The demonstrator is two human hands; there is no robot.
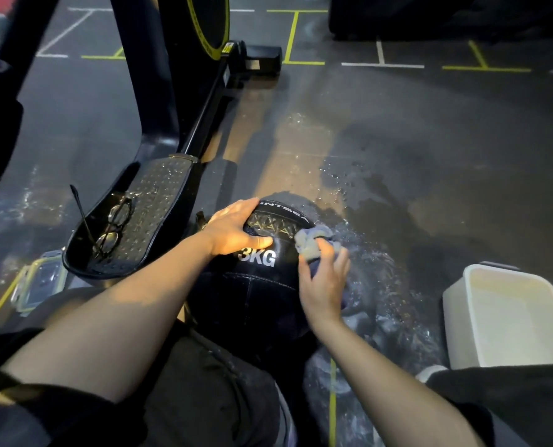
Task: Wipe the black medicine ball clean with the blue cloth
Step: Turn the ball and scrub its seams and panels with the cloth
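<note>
At the far left, a clear case (38, 282) with a yellow-green rim lies on the dark floor (397, 130), partly under the edge of a black footplate (130, 221). A pair of glasses (112, 225) rests on the studded footplate, one temple arm sticking up. The footplate belongs to a black machine (201, 101) whose rail runs up and away to a wheel with a yellow ring at the top of the view.

The left hand (236, 230) lies flat on the upper left of the ball (255, 291), fingers spread apart over the top and thumb pressed against the front, just above the white "3KG" print. It steadies the ball rather than closing around anything. The ball is black, sits on the floor right in front of the person's dark-clothed knees, between the two forearms, and carries a band of lettering and a zigzag pattern across its top.

The right hand (323, 285) is closed on the cloth (313, 241), a bunched grey-blue wad that pokes out past the fingertips and presses on the upper right of the ball, beside the patterned band.

The floor around and behind the ball is wet, with a dark puddle and scattered droplets to the right. Yellow and white lines mark the floor farther back. At the right edge, near the person's right sleeve, stands a white tub (507, 317), well apart from the ball; whether it holds anything cannot be told.
</note>
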